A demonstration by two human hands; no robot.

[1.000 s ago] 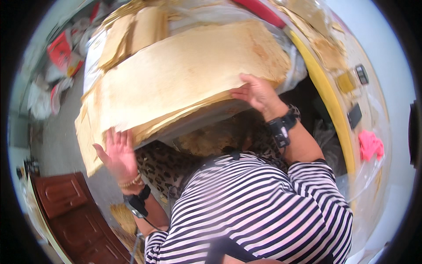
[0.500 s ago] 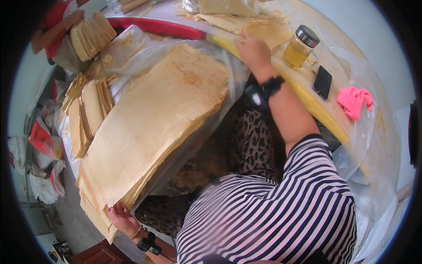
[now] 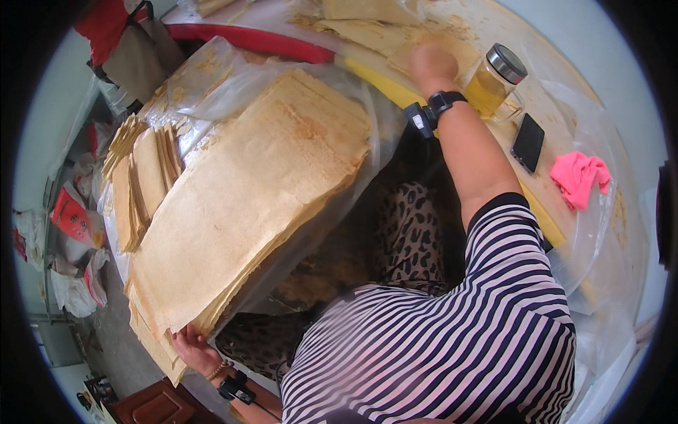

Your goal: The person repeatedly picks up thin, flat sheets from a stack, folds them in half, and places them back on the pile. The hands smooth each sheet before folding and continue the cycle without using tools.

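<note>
One hand (image 3: 196, 351) touches stacked sheets (image 3: 240, 205) at their edge.

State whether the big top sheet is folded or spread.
Spread: the top sheet lies open across the stack, left hand at one corner.

Broad tan sheets (image 3: 247, 191) lie stacked flat and diagonally, brown-stained near the far end.

Room: apparently a small, makeshift workshop
Middle: broad stack of thin, tan, rough-edged sheets (image 3: 247, 191) over clear plastic sheeting (image 3: 385, 131), beside folded tan bundles (image 3: 147, 169)
Right side: long cream worktop (image 3: 558, 138) with padded yellow edge (image 3: 381, 83), strewn with tan flakes (image 3: 459, 30)
Left wall: white and red plastic sacks (image 3: 73, 215) heaped near grey floor (image 3: 116, 350)
</note>
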